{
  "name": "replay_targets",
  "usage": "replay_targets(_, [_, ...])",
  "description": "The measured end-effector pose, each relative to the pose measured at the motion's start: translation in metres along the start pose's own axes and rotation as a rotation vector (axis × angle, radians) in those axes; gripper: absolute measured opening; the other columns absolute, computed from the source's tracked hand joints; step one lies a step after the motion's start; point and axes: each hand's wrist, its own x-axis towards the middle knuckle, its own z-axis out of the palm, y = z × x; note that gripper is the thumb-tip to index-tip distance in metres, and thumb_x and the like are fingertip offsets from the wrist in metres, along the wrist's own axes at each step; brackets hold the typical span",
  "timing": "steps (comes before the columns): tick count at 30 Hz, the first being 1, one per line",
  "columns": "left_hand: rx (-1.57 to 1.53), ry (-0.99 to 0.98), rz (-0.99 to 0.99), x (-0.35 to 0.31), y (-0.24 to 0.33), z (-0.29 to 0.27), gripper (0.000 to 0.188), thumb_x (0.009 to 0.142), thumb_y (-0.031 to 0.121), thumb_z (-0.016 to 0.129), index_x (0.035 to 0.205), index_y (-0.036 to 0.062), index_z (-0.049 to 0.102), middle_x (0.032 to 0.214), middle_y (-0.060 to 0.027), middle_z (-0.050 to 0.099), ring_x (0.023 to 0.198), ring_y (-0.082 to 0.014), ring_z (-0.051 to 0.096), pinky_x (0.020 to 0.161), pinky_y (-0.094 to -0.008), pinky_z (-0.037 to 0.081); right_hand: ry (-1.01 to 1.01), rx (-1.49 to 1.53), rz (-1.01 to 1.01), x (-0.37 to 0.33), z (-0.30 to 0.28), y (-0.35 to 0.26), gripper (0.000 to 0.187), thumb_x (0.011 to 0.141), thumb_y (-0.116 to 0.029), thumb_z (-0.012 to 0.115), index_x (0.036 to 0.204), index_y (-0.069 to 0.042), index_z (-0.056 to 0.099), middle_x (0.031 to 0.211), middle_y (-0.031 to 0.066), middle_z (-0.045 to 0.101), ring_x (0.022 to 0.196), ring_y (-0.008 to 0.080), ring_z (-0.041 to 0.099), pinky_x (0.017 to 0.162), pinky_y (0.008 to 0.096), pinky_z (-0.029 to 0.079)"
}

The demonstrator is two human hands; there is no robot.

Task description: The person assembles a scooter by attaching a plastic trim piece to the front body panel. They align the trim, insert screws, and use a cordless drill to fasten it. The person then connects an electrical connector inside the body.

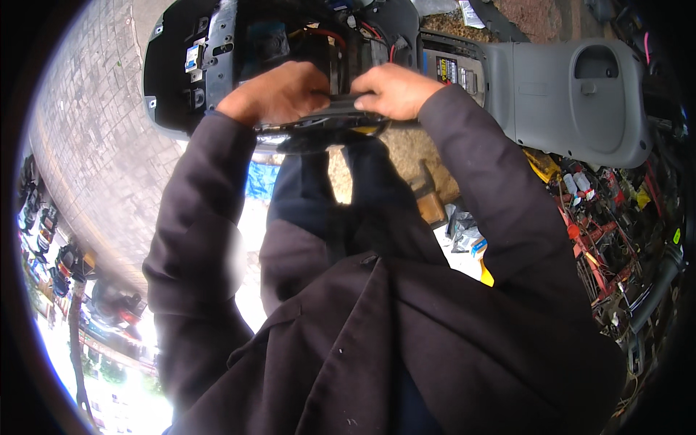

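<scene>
Both my hands are over the near side of a vehicle's opened dark plastic body [217, 54]. My left hand [279, 93] is closed, its fingers curled on a dark strip or cable bundle [339, 106]. My right hand [397, 90] pinches the same dark piece from the other side, thumb and fingers together. The piece spans the short gap between my hands; its exact kind is hard to make out. Red and black wires [371, 30] lie in the cavity just beyond. To the right of my right hand sits a boxy battery-like unit [455, 70] with a black and yellow label.
A long grey plastic panel [536, 94] with an oval recess extends right. Red metal frames and mixed parts [598, 250] are piled at the right. A brown block [429, 208] and plastic bags [462, 226] lie beside my legs. Paving [98, 123] runs along the left.
</scene>
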Motion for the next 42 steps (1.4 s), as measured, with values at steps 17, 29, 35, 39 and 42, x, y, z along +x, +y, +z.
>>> replay_targets(17, [0.127, 0.067, 0.076, -0.018, -0.006, 0.022, 0.018, 0.088, 0.014, 0.060, 0.085, -0.0032, 0.064, 0.074, -0.0217, 0.061, 0.071, -0.0389, 0.063, 0.065, -0.0451, 0.049, 0.005, 0.066, -0.023, -0.014, 0.010, 0.015, 0.030, 0.094, -0.022, 0.067, 0.118, -0.006, 0.072, 0.103, 0.0194, 0.074, 0.102, 0.0366, 0.069, 0.090, 0.0442, 0.052])
replay_targets(29, [0.075, -0.065, -0.021, -0.010, -0.007, 0.012, 0.019, 0.089, 0.014, 0.063, 0.094, -0.0021, 0.072, 0.081, -0.0161, 0.065, 0.073, -0.0302, 0.064, 0.069, -0.0419, 0.050, -0.008, 0.302, -0.036, -0.017, 0.000, 0.052, 0.039, 0.096, -0.025, 0.064, 0.128, -0.002, 0.067, 0.120, 0.0132, 0.072, 0.114, 0.0249, 0.066, 0.101, 0.0369, 0.049])
replay_targets(35, [-0.049, -0.061, -0.054, -0.011, -0.015, 0.010, 0.023, 0.086, 0.019, 0.065, 0.094, -0.0023, 0.072, 0.079, -0.0127, 0.066, 0.073, -0.0233, 0.063, 0.072, -0.0369, 0.050, -0.001, -0.014, -0.095, 0.000, 0.010, 0.001, 0.047, 0.086, -0.036, 0.074, 0.120, -0.003, 0.071, 0.109, 0.0194, 0.073, 0.104, 0.0343, 0.069, 0.090, 0.0424, 0.053])
replay_targets(39, [-0.174, -0.042, -0.046, -0.014, -0.027, -0.001, 0.026, 0.087, 0.023, 0.063, 0.094, -0.0023, 0.069, 0.083, -0.0113, 0.066, 0.078, -0.0199, 0.063, 0.076, -0.0328, 0.049, 0.009, -0.117, -0.113, 0.018, 0.027, -0.038, 0.043, 0.084, -0.037, 0.075, 0.111, -0.004, 0.073, 0.097, 0.0173, 0.074, 0.100, 0.0347, 0.070, 0.086, 0.0455, 0.055])
replay_targets(42, [-0.066, -0.016, 0.010, -0.030, -0.034, -0.012, 0.027, 0.089, 0.024, 0.059, 0.094, -0.0024, 0.064, 0.086, -0.0106, 0.063, 0.077, -0.0191, 0.058, 0.075, -0.0310, 0.047, 0.108, -0.127, -0.113, 0.015, 0.036, -0.041, 0.030, 0.088, -0.030, 0.073, 0.099, -0.002, 0.072, 0.086, 0.0220, 0.070, 0.090, 0.0406, 0.068, 0.080, 0.0480, 0.052])
